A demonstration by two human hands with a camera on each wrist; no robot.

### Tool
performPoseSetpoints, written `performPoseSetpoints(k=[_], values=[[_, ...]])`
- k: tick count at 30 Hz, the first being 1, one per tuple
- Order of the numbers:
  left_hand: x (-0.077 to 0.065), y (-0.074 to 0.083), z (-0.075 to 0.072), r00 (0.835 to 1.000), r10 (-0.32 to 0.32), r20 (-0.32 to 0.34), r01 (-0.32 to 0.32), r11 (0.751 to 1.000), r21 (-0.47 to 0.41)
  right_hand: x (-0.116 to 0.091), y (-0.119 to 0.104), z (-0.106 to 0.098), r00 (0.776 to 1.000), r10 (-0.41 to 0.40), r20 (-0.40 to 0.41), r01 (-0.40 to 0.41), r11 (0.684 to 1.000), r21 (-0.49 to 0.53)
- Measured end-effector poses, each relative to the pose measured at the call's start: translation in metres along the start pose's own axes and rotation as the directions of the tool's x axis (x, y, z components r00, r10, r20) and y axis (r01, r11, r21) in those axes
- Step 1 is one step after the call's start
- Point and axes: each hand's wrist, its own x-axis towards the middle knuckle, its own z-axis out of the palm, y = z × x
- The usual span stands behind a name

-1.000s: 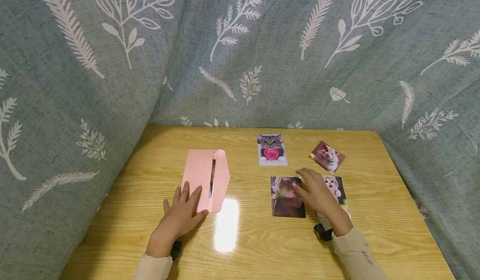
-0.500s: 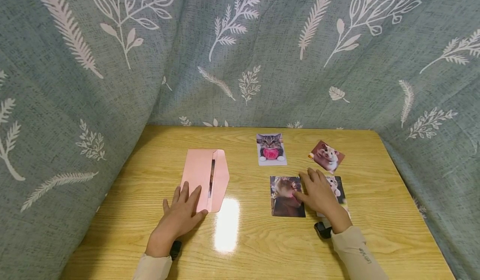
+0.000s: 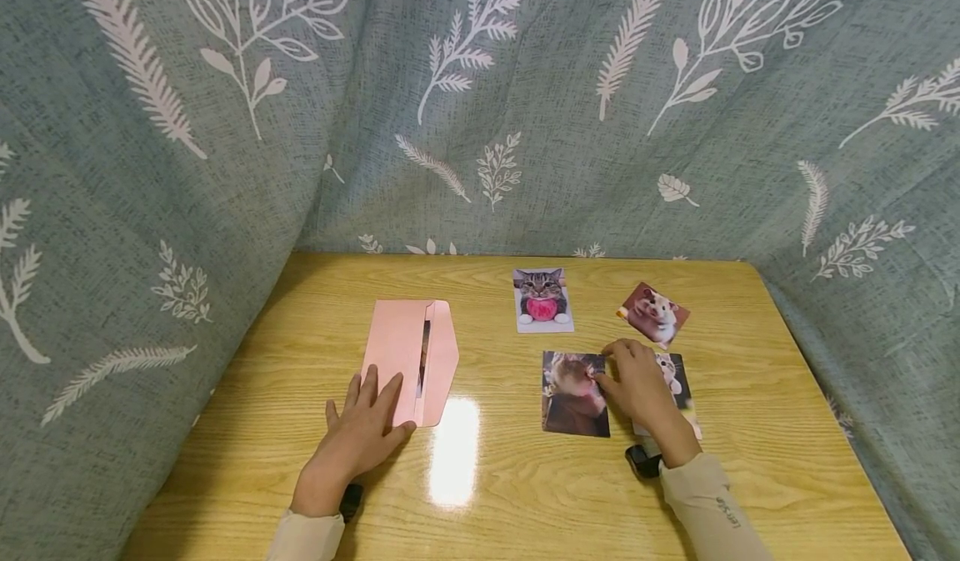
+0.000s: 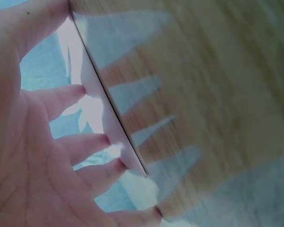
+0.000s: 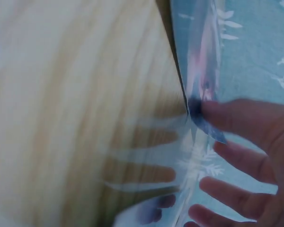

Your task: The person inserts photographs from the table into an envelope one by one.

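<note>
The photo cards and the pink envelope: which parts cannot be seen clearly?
Head view: left side of the kitten card, mostly behind the right hand.
Head view: near left corner of the pink envelope, under the left hand.
Head view: most of the print, inside the envelope.
Right wrist view: picture on the dark card, blurred and too slanted.

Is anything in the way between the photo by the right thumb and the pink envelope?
Nothing visible stands in the way: only wooden tabletop lies between the photo and the envelope. The left hand rests on the envelope's near end.
</note>
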Motion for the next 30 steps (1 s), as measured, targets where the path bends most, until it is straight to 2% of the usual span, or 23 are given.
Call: performPoseSetpoints(k=[4, 8, 12, 16, 21, 27, 30], values=[[0.000, 0.000, 0.000, 1.000, -0.001, 0.005, 0.001, 1.000, 0.000, 0.004, -0.001, 0.000, 0.999, 0.026, -0.040, -0.021, 0.993, 0.113], [0.000, -0.001, 0.000, 1.000, 0.000, 0.005, 0.000, 1.000, 0.009, 0.006, -0.002, -0.002, 0.996, 0.079, -0.040, -0.066, 0.966, 0.251], [0.001, -0.001, 0.001, 1.000, -0.001, 0.005, 0.001, 1.000, 0.015, 0.008, -0.002, -0.002, 0.988, 0.152, -0.003, -0.139, 0.914, 0.381], [0.002, -0.002, 0.002, 1.000, -0.008, 0.007, 0.008, 1.000, 0.019, 0.009, -0.002, -0.004, 0.981, 0.188, 0.041, -0.183, 0.851, 0.492], [0.002, -0.002, 0.002, 1.000, -0.008, 0.004, 0.007, 1.000, 0.011, 0.011, -0.003, -0.005, 0.973, 0.207, 0.099, -0.222, 0.745, 0.629], [0.001, -0.001, 0.002, 1.000, -0.007, 0.005, 0.007, 1.000, 0.008, 0.016, -0.010, -0.004, 0.958, 0.220, 0.183, -0.279, 0.574, 0.770], [0.002, -0.002, 0.002, 1.000, -0.008, 0.009, 0.008, 1.000, 0.005, 0.021, -0.016, -0.002, 0.953, 0.225, 0.203, -0.294, 0.526, 0.798]])
